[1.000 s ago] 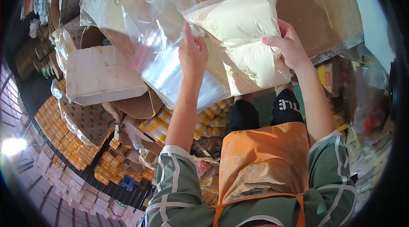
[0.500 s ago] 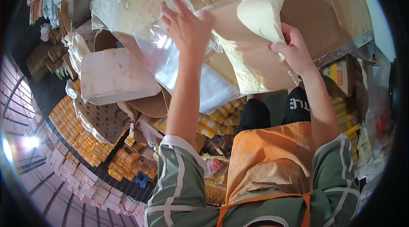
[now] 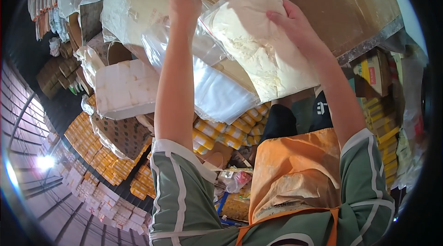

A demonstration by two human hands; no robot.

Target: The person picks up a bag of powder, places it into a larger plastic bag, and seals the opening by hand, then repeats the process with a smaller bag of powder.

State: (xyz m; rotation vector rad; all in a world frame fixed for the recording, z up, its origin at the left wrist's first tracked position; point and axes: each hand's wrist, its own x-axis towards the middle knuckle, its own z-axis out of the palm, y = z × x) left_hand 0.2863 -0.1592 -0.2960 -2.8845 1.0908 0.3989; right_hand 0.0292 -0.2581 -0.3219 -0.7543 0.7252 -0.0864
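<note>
Powder bag (image 3: 249, 45), one, occupies one of two hands (image 3: 296, 25).

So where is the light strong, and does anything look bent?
Head view: a bright light glares at lower left, a dark shadow covers part of the cardboard and the powder bag, the clear bags shine, and lines near the left rim curve.

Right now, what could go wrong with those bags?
The right hand grips the powder-filled bag near one edge, so it might slip. I can't tell if its top is sealed, so it could spill. The clear plastic bags seem to jut past the edge of the cardboard, so they could slide off.
</note>
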